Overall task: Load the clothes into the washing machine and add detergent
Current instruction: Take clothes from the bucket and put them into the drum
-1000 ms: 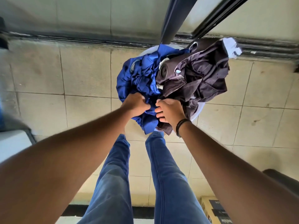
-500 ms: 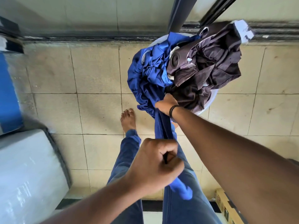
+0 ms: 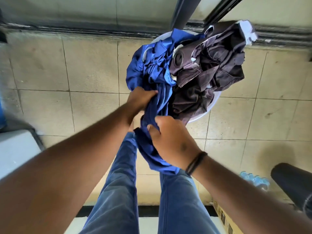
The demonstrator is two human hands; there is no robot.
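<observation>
Left hand [image 3: 141,98] moved up from the trailing end to the bunched blue cloth garment [image 3: 152,78] at the white plastic basin's [image 3: 213,105] near rim, fingers closed around it, right hand [image 3: 170,142] gripping the lower fold, dark brown crumpled clothes [image 3: 211,68] heaped alongside.

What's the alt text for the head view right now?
Both hands grip a blue garment, the left hand higher up and the right hand nearer the camera, pulling it out of a white basin that stands on a tiled floor. Dark brown clothes remain heaped in the basin beside it.
</observation>
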